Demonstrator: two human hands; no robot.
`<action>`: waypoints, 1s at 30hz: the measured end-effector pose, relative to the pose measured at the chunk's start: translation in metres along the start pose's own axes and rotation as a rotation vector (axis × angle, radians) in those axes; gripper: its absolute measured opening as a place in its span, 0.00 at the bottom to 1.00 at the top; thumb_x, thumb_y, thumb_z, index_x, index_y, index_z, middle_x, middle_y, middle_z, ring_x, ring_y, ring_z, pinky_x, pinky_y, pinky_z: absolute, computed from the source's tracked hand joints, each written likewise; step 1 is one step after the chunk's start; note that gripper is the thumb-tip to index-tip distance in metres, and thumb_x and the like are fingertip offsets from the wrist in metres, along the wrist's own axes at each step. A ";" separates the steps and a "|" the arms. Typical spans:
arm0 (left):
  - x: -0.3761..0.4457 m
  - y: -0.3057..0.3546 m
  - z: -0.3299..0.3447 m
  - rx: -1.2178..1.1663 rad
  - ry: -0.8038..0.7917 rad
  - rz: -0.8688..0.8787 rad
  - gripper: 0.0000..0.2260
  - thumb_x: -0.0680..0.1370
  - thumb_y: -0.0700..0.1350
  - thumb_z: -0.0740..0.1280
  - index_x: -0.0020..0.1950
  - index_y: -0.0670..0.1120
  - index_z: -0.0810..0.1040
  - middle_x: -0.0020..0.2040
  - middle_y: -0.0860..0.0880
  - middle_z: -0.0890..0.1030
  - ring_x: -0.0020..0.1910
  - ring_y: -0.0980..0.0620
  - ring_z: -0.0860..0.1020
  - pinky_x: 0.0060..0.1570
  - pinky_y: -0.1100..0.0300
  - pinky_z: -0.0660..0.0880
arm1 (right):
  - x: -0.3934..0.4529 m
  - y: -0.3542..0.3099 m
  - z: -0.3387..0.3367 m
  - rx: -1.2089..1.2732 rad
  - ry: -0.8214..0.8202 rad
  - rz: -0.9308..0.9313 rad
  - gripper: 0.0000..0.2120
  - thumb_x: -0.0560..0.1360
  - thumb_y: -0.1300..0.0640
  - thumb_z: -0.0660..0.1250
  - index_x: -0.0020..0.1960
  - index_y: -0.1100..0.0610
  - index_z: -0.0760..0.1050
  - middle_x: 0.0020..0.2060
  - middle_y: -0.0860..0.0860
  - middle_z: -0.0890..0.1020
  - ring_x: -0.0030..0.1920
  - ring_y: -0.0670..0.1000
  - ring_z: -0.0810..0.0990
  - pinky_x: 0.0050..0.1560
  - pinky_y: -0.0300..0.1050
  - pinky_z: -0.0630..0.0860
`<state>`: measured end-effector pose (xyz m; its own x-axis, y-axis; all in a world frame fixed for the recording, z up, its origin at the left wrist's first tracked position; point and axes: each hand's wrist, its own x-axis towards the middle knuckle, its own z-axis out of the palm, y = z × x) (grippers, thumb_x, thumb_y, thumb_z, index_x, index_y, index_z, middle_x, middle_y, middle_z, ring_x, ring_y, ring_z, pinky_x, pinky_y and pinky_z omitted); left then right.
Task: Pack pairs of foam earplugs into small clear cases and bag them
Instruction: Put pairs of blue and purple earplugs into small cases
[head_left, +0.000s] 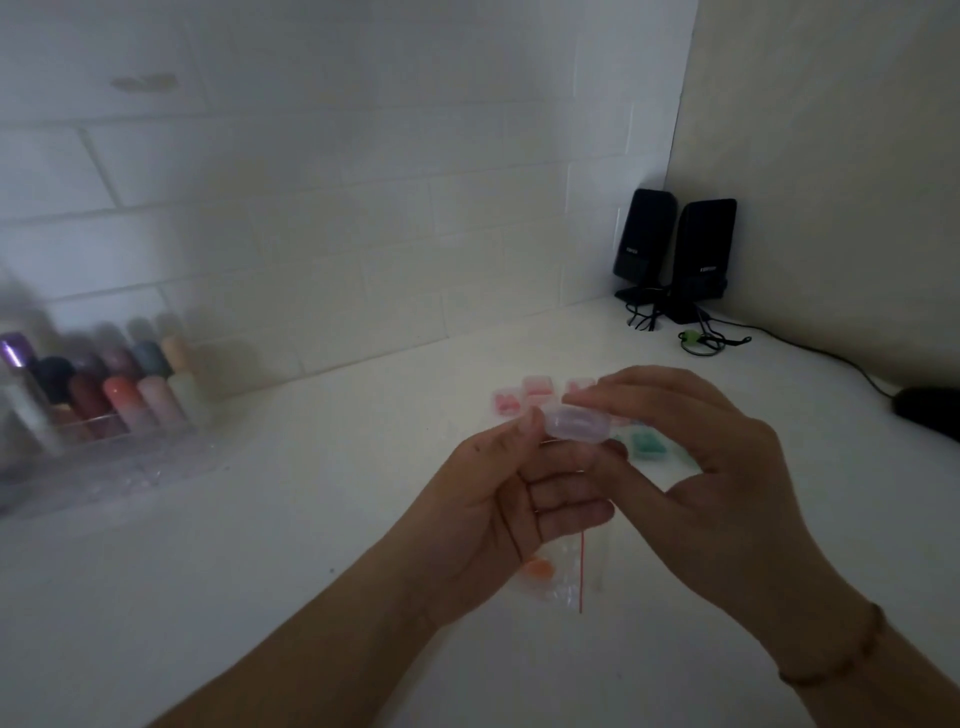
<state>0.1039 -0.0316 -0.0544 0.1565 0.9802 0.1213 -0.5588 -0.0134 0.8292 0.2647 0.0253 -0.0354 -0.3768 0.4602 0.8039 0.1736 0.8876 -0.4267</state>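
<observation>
A small clear case (576, 425) is held above the white desk between both hands. My left hand (498, 509) pinches its left end with thumb and fingers. My right hand (711, 467) grips its right end, fingers curled over the top. Under my hands lies a clear zip bag (566, 577) with a red seal line and an orange earplug (537, 569) inside. Behind my hands sit pink-filled cases (519, 397) and teal-filled cases (644, 444) on the desk. What the held case contains is too blurred to tell.
A clear organiser (98, 415) with several coloured bottles stands at the left by the tiled wall. Two black speakers (675, 254) with cables occupy the back right corner. A dark mouse (930, 413) lies at the right edge.
</observation>
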 end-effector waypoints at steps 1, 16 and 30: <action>0.000 -0.001 0.000 0.008 0.005 0.003 0.23 0.70 0.56 0.75 0.57 0.42 0.82 0.54 0.41 0.83 0.51 0.47 0.83 0.57 0.51 0.78 | 0.000 0.000 0.000 0.006 -0.005 0.003 0.16 0.70 0.57 0.72 0.57 0.48 0.78 0.51 0.44 0.82 0.55 0.47 0.79 0.55 0.45 0.77; 0.002 -0.001 -0.002 -0.023 0.083 0.064 0.28 0.66 0.50 0.79 0.59 0.37 0.77 0.56 0.37 0.81 0.52 0.46 0.83 0.51 0.55 0.80 | 0.000 -0.004 0.001 -0.062 0.068 -0.039 0.04 0.70 0.55 0.69 0.41 0.55 0.80 0.47 0.41 0.83 0.48 0.37 0.81 0.44 0.29 0.72; 0.003 0.001 -0.004 0.087 0.056 0.096 0.20 0.64 0.50 0.80 0.51 0.44 0.83 0.53 0.41 0.83 0.52 0.46 0.83 0.53 0.55 0.79 | 0.000 -0.010 0.001 -0.033 0.087 0.070 0.02 0.71 0.52 0.68 0.40 0.46 0.78 0.44 0.41 0.85 0.45 0.40 0.82 0.43 0.31 0.74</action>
<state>0.1010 -0.0276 -0.0557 0.0586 0.9830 0.1738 -0.4958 -0.1225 0.8598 0.2618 0.0168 -0.0315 -0.2830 0.5197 0.8061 0.2267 0.8529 -0.4703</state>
